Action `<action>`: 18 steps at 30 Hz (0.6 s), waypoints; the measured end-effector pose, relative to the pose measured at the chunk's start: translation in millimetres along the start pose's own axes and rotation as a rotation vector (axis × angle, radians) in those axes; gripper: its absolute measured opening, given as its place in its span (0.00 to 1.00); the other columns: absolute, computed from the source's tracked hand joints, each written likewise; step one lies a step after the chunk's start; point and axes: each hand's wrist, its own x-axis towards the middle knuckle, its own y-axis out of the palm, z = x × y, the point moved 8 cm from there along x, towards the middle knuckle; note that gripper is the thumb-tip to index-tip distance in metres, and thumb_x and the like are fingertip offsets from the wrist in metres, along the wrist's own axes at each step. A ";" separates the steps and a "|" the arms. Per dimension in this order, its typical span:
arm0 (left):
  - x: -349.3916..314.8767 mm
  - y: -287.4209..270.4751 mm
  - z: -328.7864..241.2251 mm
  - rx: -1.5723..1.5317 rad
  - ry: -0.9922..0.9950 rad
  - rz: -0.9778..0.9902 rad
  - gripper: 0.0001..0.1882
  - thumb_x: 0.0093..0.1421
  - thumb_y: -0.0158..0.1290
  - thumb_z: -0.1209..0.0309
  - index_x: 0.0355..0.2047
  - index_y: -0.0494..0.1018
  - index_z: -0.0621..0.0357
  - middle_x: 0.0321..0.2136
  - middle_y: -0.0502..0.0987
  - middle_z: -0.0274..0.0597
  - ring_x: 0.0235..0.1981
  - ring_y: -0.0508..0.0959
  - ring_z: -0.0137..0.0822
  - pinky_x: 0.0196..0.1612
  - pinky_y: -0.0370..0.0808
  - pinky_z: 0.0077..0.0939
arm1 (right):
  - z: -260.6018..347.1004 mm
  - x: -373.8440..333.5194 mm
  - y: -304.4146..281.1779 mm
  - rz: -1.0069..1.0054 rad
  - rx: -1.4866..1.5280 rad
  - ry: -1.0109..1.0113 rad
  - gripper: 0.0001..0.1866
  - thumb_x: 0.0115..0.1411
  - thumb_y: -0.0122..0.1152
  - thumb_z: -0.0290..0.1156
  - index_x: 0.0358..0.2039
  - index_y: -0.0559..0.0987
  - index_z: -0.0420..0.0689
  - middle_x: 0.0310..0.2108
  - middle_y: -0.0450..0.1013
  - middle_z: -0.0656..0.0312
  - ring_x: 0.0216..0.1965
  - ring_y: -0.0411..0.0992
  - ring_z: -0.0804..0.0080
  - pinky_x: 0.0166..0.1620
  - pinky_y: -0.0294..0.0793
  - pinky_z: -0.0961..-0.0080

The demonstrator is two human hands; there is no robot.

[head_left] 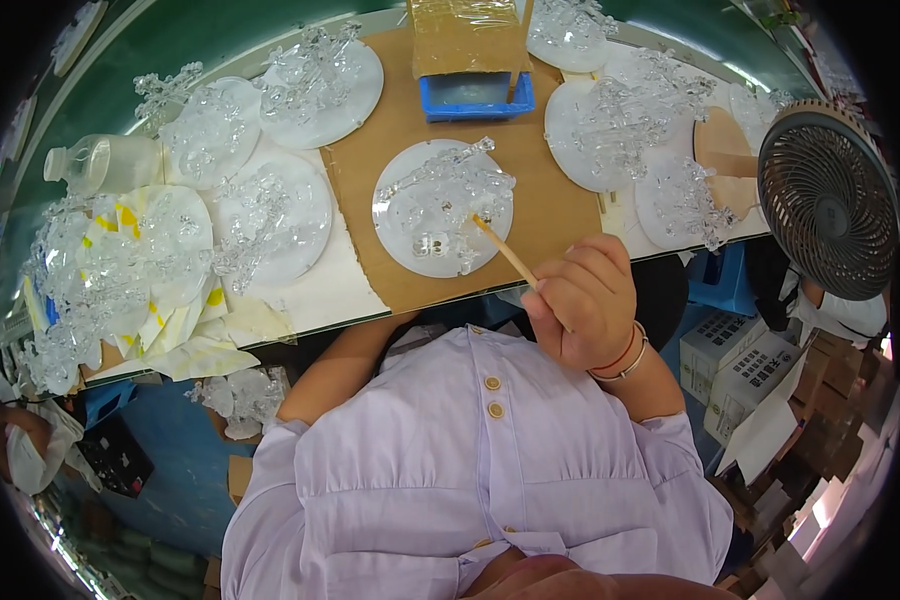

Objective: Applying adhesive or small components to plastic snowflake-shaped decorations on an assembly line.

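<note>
My right hand (592, 305) is closed around a thin wooden stick (508, 254), slanting up and to the left. The stick's tip meets, or hovers just over, the clear plastic pieces (438, 182) on a round white plate (394, 238). A few small shiny, gem-like bits (429, 246) show near the plate's front. The plate lies on brown cardboard (355, 225). My left forearm (345, 352) reaches below the table's front edge, so that hand is hidden.
More round plates with clear plastic pieces stand at left (282, 230) and right (595, 150). Behind is a blue tray (478, 112) under a cardboard cover (467, 40). A clear bottle (105, 165) lies far left. A dark fan (830, 205) stands at the right edge.
</note>
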 end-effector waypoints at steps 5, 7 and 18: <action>-2.0 9.7 20.5 -0.037 -0.078 0.037 0.37 0.52 0.63 0.61 0.59 0.64 0.60 0.57 0.67 0.50 0.58 0.67 0.46 0.61 0.62 0.42 | -8.3 23.3 2.0 0.048 0.008 0.087 0.07 0.58 0.59 0.25 0.35 0.69 0.42 0.25 0.72 0.59 0.24 0.68 0.60 0.36 0.67 0.64; 3.8 4.4 7.1 -0.148 -0.079 0.027 0.33 0.56 0.60 0.64 0.60 0.63 0.54 0.59 0.67 0.43 0.59 0.67 0.41 0.62 0.63 0.37 | -10.2 31.2 1.9 0.026 -0.001 0.088 0.07 0.58 0.58 0.24 0.35 0.70 0.41 0.25 0.72 0.59 0.24 0.67 0.60 0.36 0.66 0.65; 17.8 -6.9 -30.7 -0.531 -0.190 0.031 0.36 0.56 0.60 0.64 0.63 0.58 0.56 0.59 0.66 0.45 0.59 0.67 0.40 0.60 0.65 0.38 | -17.9 46.1 -3.6 0.034 -0.093 0.157 0.07 0.54 0.63 0.25 0.31 0.72 0.43 0.26 0.71 0.62 0.26 0.68 0.61 0.35 0.64 0.67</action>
